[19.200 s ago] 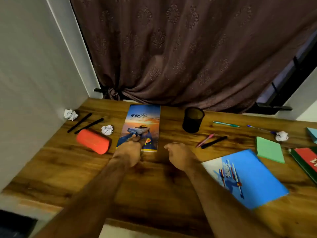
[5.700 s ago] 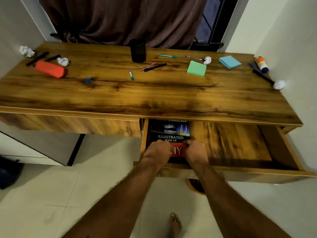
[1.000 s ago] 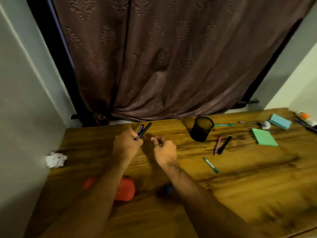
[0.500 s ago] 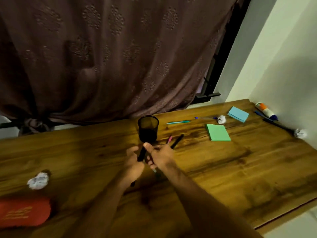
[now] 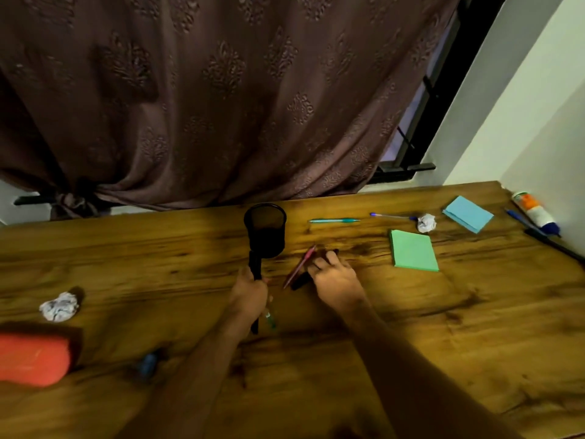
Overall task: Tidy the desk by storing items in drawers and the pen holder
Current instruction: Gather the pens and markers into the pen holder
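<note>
Brown patterned curtain (image 5: 202, 99) hanging behind a wooden desk (image 5: 443, 327), pale wall to the right. Black mesh pen holder (image 5: 265, 229) standing upright near the back edge, mid-desk. Left hand (image 5: 250, 296) closed round dark pens (image 5: 255, 264), held near their middle, upper ends just below the holder's side and not yet over its rim. Right hand (image 5: 337, 280) lowered palm-down, fingers curled onto a pink pen (image 5: 300, 267) and a black pen (image 5: 300, 282) lying side by side just right of the holder; whether actually pinched or only touched cannot be told.

Also waiting: a teal pen (image 5: 334, 220) and a blue pen (image 5: 391, 215) further back, green sticky notes (image 5: 413, 253), blue sticky notes (image 5: 468, 213), a glue stick (image 5: 533, 210) at the far right, crumpled paper (image 5: 59, 306) and a red pouch (image 5: 33, 359) at the left.

Pens likely light, stiff, smooth and prone to rolling; best taken at mid-barrel between thumb and fingertips, then tipped upright over the rim. Holder probably light too, so easily knocked over by a careless drop
</note>
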